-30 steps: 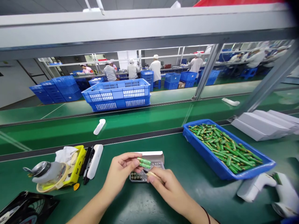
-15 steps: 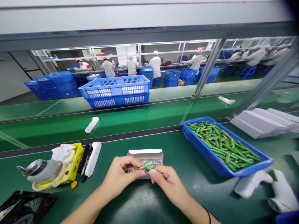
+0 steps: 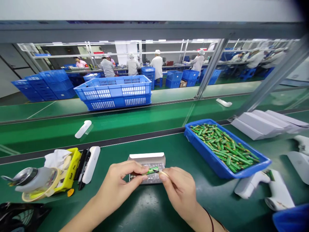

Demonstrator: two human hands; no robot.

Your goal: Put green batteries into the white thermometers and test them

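Note:
My left hand point(image 3: 125, 178) pinches a green battery point(image 3: 152, 170) between thumb and fingers. At the battery's other, darker end, my right hand point(image 3: 180, 185) has its thumb and forefinger closed; a cream-coloured bit shows at those fingertips, too small to name. Just behind and below both hands stands a small white box point(image 3: 147, 157) with its flap up and clear plastic inside, partly hidden by my fingers. To the right, a blue tray point(image 3: 207, 161) is heaped with green batteries point(image 3: 224, 146).
White thermometer-like devices point(image 3: 251, 183) lie at right, near folded white cartons point(image 3: 260, 124). At left are a yellow bin point(image 3: 72, 170), a bottle point(image 3: 33, 178), pens point(image 3: 83, 167) and a white casing point(image 3: 91, 164). Blue crates point(image 3: 113, 91) stand beyond the green belt point(image 3: 135, 120); co-workers work farther back.
Two green batteries showed between my fingers before; now one shows, lying more level. My right hand has turned slightly, and the whole view has shifted a little.

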